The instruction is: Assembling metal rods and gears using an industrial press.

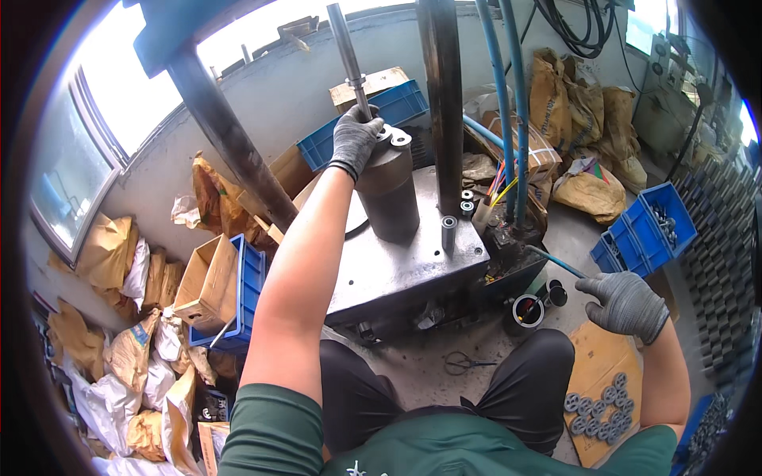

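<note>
Hidden and cut-off items, press station, head view

Left hand (355, 136): gloved palm covers part of the flat metal piece (394, 138) on the dark cylinder (388, 193); grip underneath not visible. Vertical rod (347, 55): top cut off by the picture's edge. Blue crate (644, 230): contents too small to tell. Grey ring parts (599, 407) on cardboard: detail unclear. Right hand (627, 305): palm side hidden.

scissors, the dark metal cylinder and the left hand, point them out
scissors (467, 363), head view, on the pivot
dark metal cylinder (389, 194), head view, on its side wall
left hand (355, 136), head view, on the glove's back
</note>
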Motion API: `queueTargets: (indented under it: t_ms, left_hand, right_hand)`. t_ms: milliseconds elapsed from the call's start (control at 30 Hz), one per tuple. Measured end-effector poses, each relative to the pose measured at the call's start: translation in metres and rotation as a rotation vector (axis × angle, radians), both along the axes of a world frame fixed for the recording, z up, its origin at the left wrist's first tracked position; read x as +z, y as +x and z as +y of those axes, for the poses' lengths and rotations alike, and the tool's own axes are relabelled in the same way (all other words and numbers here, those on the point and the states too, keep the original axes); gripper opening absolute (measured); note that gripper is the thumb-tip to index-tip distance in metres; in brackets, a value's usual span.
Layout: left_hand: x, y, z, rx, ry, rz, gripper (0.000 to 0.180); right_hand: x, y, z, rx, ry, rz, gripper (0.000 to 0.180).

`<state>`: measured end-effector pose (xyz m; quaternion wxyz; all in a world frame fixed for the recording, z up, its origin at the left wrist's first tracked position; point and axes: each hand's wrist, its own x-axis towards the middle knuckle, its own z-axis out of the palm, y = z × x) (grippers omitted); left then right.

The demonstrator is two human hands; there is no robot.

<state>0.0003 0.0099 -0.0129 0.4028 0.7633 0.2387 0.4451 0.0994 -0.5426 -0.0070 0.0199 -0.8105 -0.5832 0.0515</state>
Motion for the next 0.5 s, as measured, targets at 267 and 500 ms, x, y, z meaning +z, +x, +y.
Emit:
queueTargets:
  t_ms: [267, 500]
  left_hand:
    - [0.009, -0.006, -0.01, 0.129, 0.054, 0.113, 0.02]
    - [0.011, -0.009, -0.019, 0.096, 0.048, 0.08, 0.02]
  right_hand:
    - [-0.047, -0.008, -0.031, 0.033, 0.045, 0.133, 0.033]
    - [-0.055, -0.04, -0.036, -0.178, 0.074, 0.15, 0.018]
